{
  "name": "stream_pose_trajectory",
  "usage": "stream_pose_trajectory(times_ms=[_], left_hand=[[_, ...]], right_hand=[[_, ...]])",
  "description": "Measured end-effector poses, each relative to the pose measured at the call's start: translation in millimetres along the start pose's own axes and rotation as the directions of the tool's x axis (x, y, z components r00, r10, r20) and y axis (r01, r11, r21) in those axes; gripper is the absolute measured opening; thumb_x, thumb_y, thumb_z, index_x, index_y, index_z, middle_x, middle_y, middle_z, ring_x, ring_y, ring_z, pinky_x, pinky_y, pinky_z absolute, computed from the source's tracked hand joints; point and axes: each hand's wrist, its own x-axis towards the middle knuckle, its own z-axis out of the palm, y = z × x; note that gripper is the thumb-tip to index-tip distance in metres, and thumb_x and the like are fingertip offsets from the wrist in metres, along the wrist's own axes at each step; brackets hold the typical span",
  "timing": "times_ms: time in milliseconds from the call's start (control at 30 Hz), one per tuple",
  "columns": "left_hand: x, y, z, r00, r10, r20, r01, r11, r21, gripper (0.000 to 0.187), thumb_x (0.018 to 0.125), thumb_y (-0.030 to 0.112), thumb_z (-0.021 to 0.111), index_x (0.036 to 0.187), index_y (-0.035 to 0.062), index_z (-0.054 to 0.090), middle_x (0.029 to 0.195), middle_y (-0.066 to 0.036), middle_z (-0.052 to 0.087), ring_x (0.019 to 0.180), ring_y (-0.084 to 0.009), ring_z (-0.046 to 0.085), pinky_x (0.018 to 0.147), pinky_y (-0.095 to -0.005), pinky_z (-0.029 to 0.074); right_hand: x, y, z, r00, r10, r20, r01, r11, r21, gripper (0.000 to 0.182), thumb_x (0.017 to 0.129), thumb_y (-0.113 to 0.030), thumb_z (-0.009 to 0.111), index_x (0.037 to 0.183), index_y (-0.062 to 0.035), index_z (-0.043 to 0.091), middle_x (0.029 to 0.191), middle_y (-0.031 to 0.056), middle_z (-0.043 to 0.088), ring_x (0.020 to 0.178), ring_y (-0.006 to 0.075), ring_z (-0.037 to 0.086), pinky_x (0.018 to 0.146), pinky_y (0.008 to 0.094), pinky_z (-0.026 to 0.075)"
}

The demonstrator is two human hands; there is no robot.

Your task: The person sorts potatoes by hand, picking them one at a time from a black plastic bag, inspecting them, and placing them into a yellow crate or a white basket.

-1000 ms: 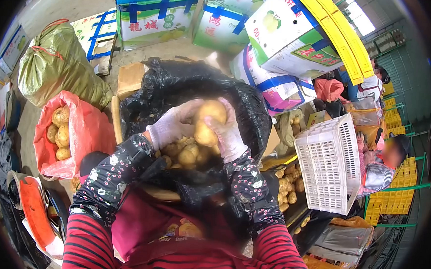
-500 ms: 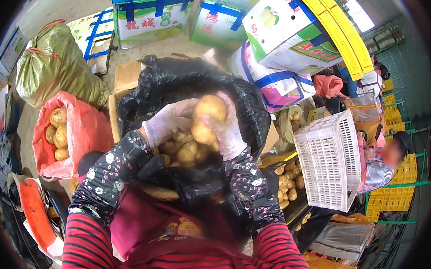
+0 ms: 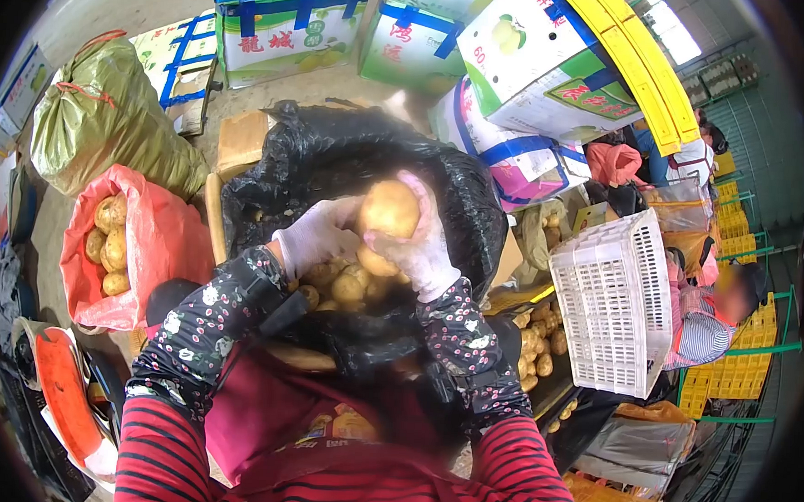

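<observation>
A large pale-yellow potato [image 3: 389, 208] is up in front of me, over a black plastic liner [image 3: 284, 158] that covers a basket. My right hand [image 3: 429, 248], in a whitish glove, wraps its right side with the thumb across the front. My left hand [image 3: 319, 239], gloved too, has its fingers curled in against the potato's left edge. Below the thumb bulges another rounded potato surface, partly covered by the fingers. More potatoes [image 3: 349, 286] lie in the liner beneath both hands.
On the left stand an open red bag of potatoes [image 3: 170, 257] and a tied green sack [image 3: 108, 127]. Fruit cartons [image 3: 290, 45] line the far side. To the right are loose potatoes [image 3: 533, 349], a white plastic crate [image 3: 610, 303] and a seated person [image 3: 702, 330].
My left hand has shifted slightly down and its fingers have curled more. The potato has turned a little in my right hand, which stays in nearly the same place.
</observation>
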Motion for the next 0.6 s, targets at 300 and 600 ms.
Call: stream_pose_trajectory(times_ms=[300,600], left_hand=[[3,1,3,0.981,-0.03,-0.191,0.052,0.993,0.107,0.028,0.089,0.007,0.061,0.116,0.0002,0.061,0.095,0.0,0.068,0.078,-0.0059,0.062,0.067,-0.0204,0.051],[-5,13,-5,0.984,-0.093,-0.152,0.073,0.989,-0.132,0.022,0.088,0.01,0.061,0.108,-0.0004,0.063,0.093,-0.005,0.068,0.078,-0.011,0.065,0.068,-0.0246,0.054]], right_hand=[[1,-10,-4,0.992,0.101,0.078,-0.117,0.965,0.234,0.084,0.068,-0.003,0.077,0.141,-0.0077,0.035,0.128,0.009,0.051,0.117,0.0194,0.051,0.1,0.035,0.046],[3,-6,-10,0.965,0.202,0.168,-0.261,0.816,0.516,0.089,0.064,0.003,0.078,0.141,-0.0066,0.034,0.127,0.0084,0.049,0.116,0.0189,0.051,0.099,0.0334,0.046]])
